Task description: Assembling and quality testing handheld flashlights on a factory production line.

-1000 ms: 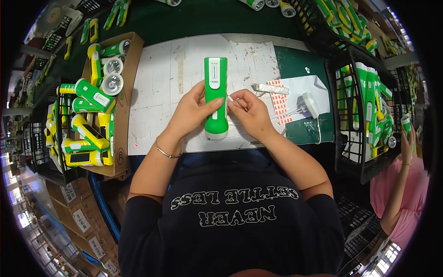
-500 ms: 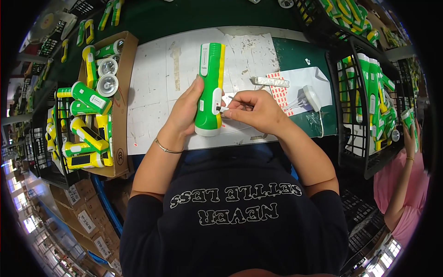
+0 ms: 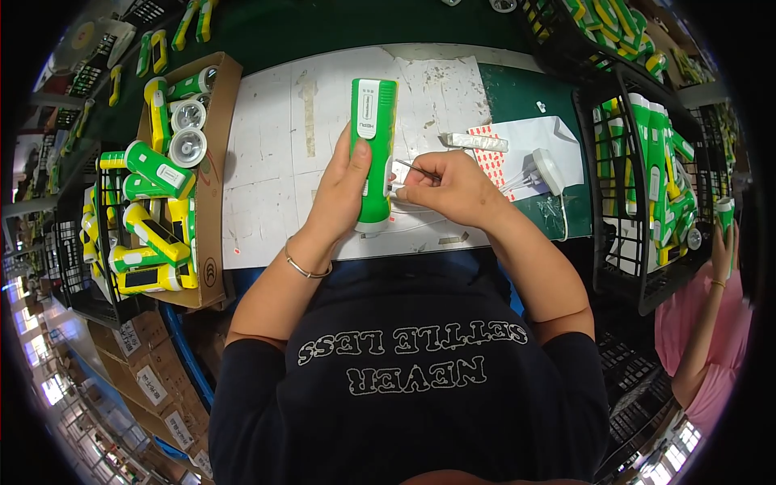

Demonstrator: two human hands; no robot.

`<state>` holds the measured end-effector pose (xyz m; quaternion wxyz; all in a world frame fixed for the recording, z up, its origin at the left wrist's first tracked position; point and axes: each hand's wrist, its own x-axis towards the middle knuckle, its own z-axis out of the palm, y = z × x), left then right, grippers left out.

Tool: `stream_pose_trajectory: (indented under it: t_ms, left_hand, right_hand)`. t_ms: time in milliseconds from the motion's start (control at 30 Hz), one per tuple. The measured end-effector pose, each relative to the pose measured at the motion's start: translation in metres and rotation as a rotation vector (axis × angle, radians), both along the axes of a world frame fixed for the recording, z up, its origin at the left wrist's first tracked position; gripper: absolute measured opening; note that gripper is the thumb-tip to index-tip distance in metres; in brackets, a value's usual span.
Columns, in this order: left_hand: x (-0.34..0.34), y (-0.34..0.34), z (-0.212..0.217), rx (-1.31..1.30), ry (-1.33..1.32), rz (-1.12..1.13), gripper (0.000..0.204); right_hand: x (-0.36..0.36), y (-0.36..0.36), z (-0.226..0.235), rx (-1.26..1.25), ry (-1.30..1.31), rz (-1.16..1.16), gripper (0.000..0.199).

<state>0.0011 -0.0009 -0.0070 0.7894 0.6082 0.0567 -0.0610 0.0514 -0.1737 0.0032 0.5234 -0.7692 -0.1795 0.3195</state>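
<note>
My left hand (image 3: 341, 187) is wrapped around a green flashlight (image 3: 376, 166) with white panels, held upright in the view above the white work surface. Its thumb lies across the green body. At the flashlight's lower right side, my right hand (image 3: 453, 187) pinches a small white cable plug (image 3: 394, 191) against it. How far the plug sits in the socket is hidden. A thin dark metal rod (image 3: 416, 169) also sticks out from the fingers of that hand. The white cable runs across the sheet below the right hand.
A cardboard box (image 3: 212, 202) full of green and yellow flashlights stands left. Black crates (image 3: 638, 267) with more flashlights are right. A white round adapter (image 3: 547, 170), a red-patterned sheet (image 3: 487, 153) and a wrapped strip (image 3: 477, 142) lie right. A pink-sleeved person (image 3: 703, 339) holds a flashlight.
My left hand has rolled the flashlight about its length, so its white switch panel faces up more and the socket side turns right. My right hand has stayed at the socket.
</note>
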Motion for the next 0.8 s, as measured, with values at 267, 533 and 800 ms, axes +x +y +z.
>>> stream_pose_trajectory:
  t_ms: [267, 533, 800]
  left_hand:
    - [-0.001, -0.003, -0.01, 0.034, -0.04, 0.04, 0.058]
    - [0.001, 0.002, -0.001, -0.001, 0.019, 0.071, 0.051]
    - [0.009, 0.019, 0.01, -0.457, -0.067, 0.274, 0.046]
  right_hand:
    - [-0.003, 0.004, -0.001, -0.002, -0.049, -0.042, 0.023]
    - [-0.002, 0.002, 0.004, 0.011, -0.063, 0.014, 0.023]
    - [0.005, -0.014, 0.014, -0.243, -0.597, -0.158, 0.052]
